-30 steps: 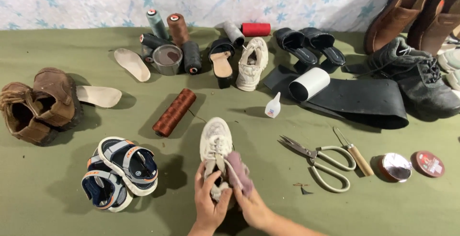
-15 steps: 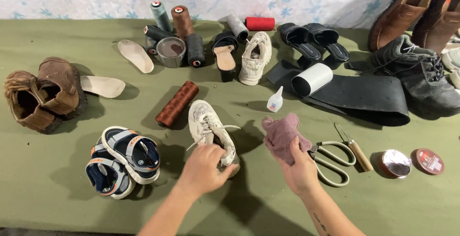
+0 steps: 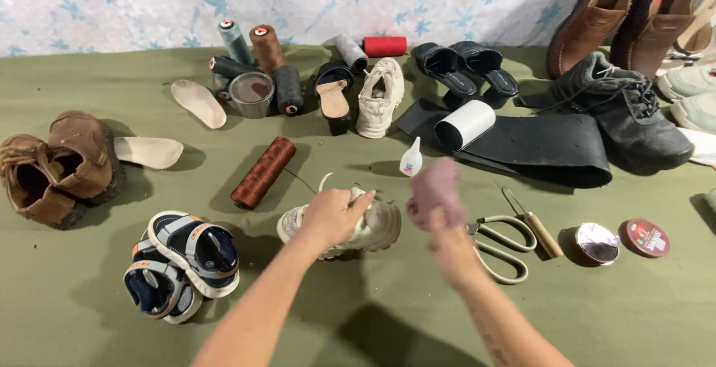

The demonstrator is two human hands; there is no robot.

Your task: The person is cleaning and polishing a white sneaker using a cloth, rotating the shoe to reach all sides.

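My left hand point(image 3: 332, 216) was clamped over the white sneaker point(image 3: 350, 224), which lay tipped on its side on the green table point(image 3: 89, 315) between the brown thread spool point(image 3: 262, 172) and the scissors point(image 3: 496, 240). My right hand point(image 3: 445, 244) was pinching a bunched pink cloth point(image 3: 435, 190) just beside the shoe, not touching it. To wipe well, I judged I needed to pin the sneaker firmly and work the cloth in short strokes.

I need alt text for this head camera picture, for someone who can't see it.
A person's left hand grips a small white shoe on a green table, while the right hand holds a pinkish cloth. Scissors, thread spools and other shoes lie around.
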